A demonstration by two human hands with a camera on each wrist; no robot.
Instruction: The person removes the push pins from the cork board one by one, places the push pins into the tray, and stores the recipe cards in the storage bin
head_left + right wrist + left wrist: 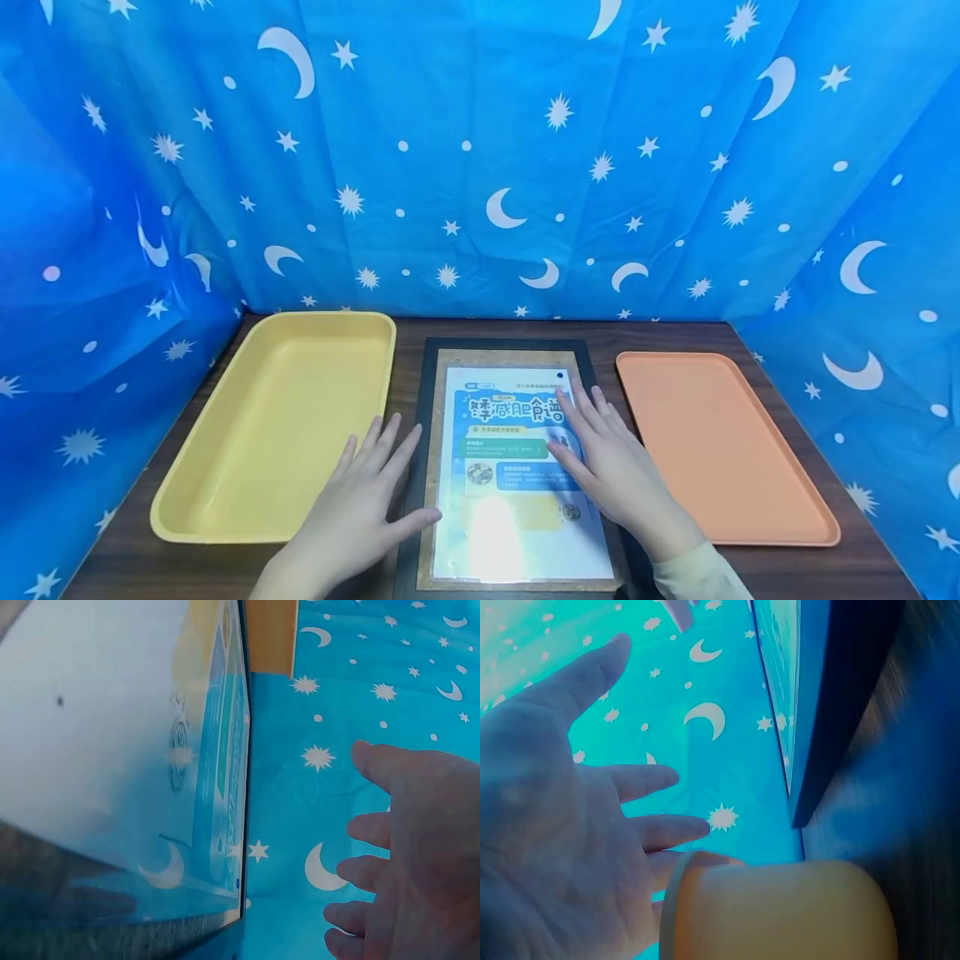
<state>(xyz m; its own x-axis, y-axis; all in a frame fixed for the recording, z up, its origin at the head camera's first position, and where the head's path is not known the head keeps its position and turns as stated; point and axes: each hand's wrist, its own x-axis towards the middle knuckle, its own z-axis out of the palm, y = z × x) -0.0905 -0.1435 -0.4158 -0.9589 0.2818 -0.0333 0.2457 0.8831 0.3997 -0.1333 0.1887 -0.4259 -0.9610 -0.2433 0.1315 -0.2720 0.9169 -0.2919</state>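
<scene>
Printed sheet [517, 500] flat on brown board [510, 358], between yellow tray [330, 392] and orange tray [727, 450] | our left hand [356, 508] and right hand [618, 467] open-fingered, gripping nothing | we judge sheet laid out; what remains, we cannot tell

A pale, plain sleeve [701, 575] is ending at the right wrist [670, 533]; beyond the sleeve, the right grip [617, 458] is showing bare, slim fingers.
</scene>
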